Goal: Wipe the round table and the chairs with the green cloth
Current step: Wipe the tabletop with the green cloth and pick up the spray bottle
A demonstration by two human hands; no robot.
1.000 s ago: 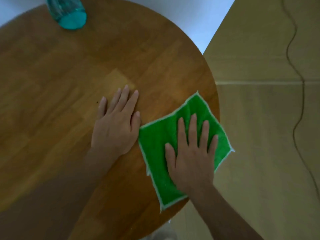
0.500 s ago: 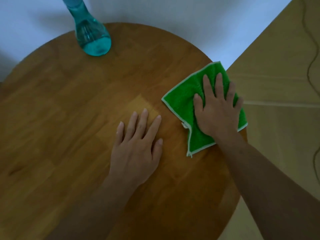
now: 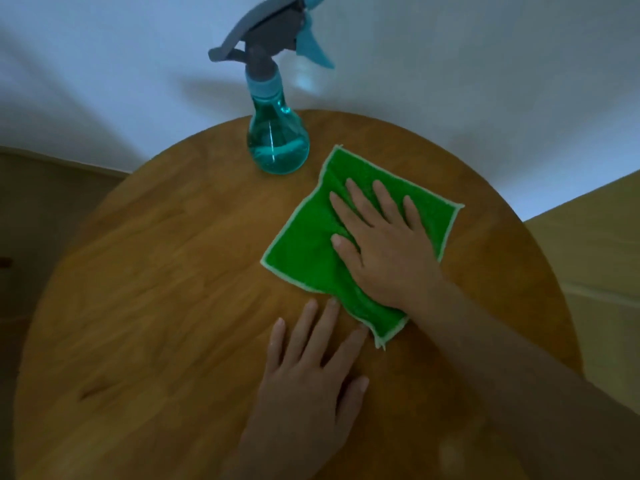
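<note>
The round table (image 3: 145,289) shows broad bare wood across its left half, and the left hand (image 3: 308,386) lies flat on it near the middle with straight fingers, holding nothing. Far of it the spray bottle (image 3: 277,143) stands at the far edge. The right hand (image 3: 388,244) presses flat, fingers spread, on the green cloth (image 3: 304,251), which has travelled from the right rim toward the far middle, just beside the bottle.

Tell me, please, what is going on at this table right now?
A person is wiping the round table. The right hand presses flat on the green cloth, spread out on the far part of the tabletop near a spray bottle of blue liquid. The left hand rests flat on the bare wood, just beside the cloth's near edge.
</note>
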